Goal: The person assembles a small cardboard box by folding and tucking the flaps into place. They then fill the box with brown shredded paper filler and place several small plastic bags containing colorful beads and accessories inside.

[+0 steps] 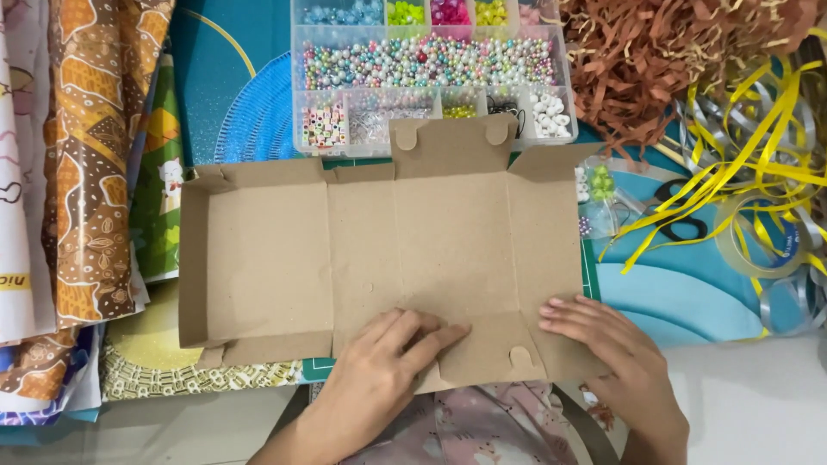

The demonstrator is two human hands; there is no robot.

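left hand (388, 357): flat, palm down on the near edge of the cardboard box blank (379, 258), fingers spread and pointing up-right; grip open, nothing held, just pressing on the near flap area.
right hand (607, 344): fingers flat on the blank's near right corner, by the right panel; grip open, pressing, not clasping anything.
cardboard box blank: brown, unfolded, lies flat mid-bench, long side left to right. Left end wall folded upright. Tabbed flap at the far edge, centre-right; another tabbed flap at the near edge between the two hands.
bead organiser (431, 73): clear compartment box just beyond the blank's far edge, touching or slightly under the far flap. Long middle row holds mixed pastel beads; small cells hold white, green, pink and yellow beads.
patterned paper sheets (95, 164): stacked left of the blank, orange-brown batik print on top.
shredded brown paper (672, 52): heap at far right.
ribbons (758, 164): yellow and silver curls, right of the blank.
tape roll (762, 237): clear, among the ribbons.
scissors (676, 215): black handles, partly under ribbons.
bench (758, 405): pale surface visible near right.
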